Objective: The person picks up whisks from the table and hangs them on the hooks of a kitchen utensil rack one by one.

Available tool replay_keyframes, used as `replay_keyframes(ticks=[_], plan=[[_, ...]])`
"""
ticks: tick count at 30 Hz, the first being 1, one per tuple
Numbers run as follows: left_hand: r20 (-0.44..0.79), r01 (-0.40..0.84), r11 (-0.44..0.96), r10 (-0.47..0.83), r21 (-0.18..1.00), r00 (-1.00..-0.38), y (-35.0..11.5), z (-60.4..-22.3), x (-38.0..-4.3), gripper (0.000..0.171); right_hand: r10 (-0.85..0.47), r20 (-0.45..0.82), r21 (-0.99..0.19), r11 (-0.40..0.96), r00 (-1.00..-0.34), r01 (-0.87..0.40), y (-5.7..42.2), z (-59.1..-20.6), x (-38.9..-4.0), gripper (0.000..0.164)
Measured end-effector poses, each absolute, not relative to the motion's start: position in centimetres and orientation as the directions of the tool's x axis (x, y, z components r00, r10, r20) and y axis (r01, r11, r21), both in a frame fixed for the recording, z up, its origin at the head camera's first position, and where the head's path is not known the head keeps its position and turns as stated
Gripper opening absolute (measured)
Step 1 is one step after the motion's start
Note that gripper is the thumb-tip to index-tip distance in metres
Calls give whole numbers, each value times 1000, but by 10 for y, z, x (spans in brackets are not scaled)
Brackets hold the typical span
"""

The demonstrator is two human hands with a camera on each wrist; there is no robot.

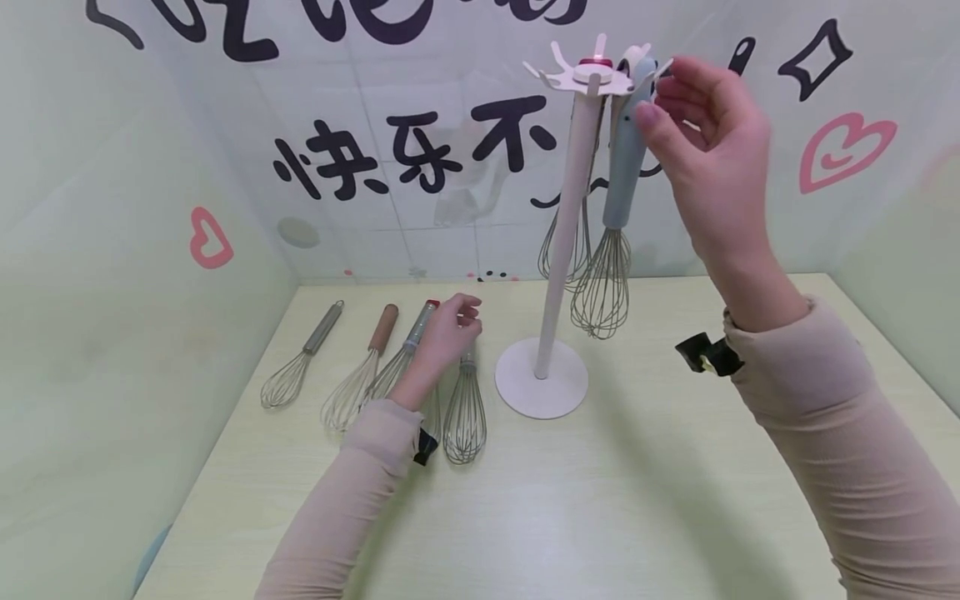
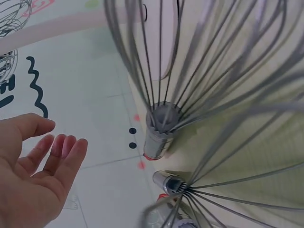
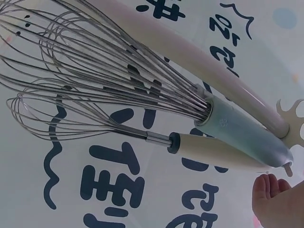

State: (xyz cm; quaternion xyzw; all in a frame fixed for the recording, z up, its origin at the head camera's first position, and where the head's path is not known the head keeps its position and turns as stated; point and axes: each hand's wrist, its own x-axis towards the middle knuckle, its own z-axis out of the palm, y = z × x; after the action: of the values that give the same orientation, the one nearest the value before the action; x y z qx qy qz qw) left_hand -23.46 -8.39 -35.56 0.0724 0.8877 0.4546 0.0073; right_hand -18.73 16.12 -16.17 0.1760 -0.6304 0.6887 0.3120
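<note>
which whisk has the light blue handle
The blue-handled whisk hanging from the pale stand, beside the right hand. Its handle colour sets it apart from the cream-handled whisk hanging near it and the brown-handled whisk lying on the table.

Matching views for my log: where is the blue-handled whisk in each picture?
Head: the blue-handled whisk hangs upper right of centre, by the right hand.
Left wrist: not identifiable; the upper-left wires may be its.
Right wrist: around the centre, its handle toward the lower right.
Shared landmark: the stand's pale pole.
</note>
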Motion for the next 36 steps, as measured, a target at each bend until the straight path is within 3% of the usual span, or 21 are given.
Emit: replay_keyframes(ticks=[14,36], plan=[[-24,49,618,109,785,-994,-85,-370,-230,40,283,630,-741,-59,-723,-669,141,-157,-188,40],[-23,0,643,27,766,-999,-82,-393,-234,54,410,600,-725,-83,-687,-683,125,-157,-191,35]])
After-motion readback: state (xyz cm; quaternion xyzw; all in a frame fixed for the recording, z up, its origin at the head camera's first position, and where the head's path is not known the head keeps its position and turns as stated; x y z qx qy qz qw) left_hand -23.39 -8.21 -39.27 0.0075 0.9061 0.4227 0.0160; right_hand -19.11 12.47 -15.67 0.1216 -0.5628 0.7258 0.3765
